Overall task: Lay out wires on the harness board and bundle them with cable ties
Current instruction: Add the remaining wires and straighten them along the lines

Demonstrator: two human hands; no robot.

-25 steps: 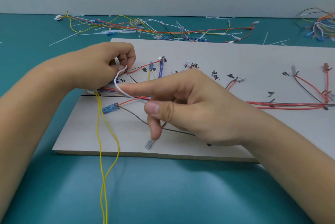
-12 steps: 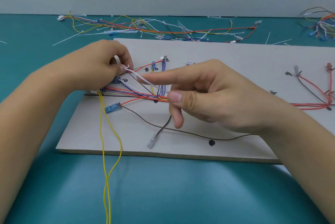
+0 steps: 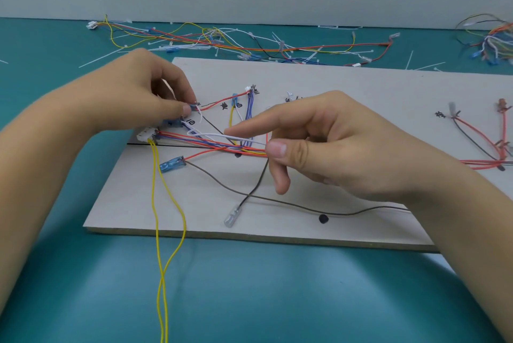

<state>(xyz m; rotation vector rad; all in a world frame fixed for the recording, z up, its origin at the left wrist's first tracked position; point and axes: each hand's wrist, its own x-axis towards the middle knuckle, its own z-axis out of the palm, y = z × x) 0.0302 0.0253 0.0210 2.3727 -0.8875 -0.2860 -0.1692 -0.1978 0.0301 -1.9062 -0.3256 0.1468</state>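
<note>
A pale harness board [image 3: 347,87] lies on the teal table with red, blue, yellow and brown wires laid over marked spots. My left hand [image 3: 144,95] pinches the end of a white wire [image 3: 222,136] near the board's left side, beside a blue terminal. That white wire runs right over the red and blue wire bundle [image 3: 211,142] to my right hand [image 3: 319,142], which pinches it between thumb and forefinger. A yellow wire pair [image 3: 159,231] hangs off the board's front edge. A white connector [image 3: 145,134] sits under my left hand.
A loose brown wire [image 3: 277,199] with a clear terminal [image 3: 231,217] crosses the board's front. A blue terminal [image 3: 170,165] lies at the left. Finished harnesses and loose cable ties [image 3: 249,43] lie behind the board; another wire tangle [image 3: 491,40] sits far right.
My right hand has slid to the right along the white wire, drawing it out straighter over the bundle. My left hand has kept pinching its end, shifted slightly lower.
</note>
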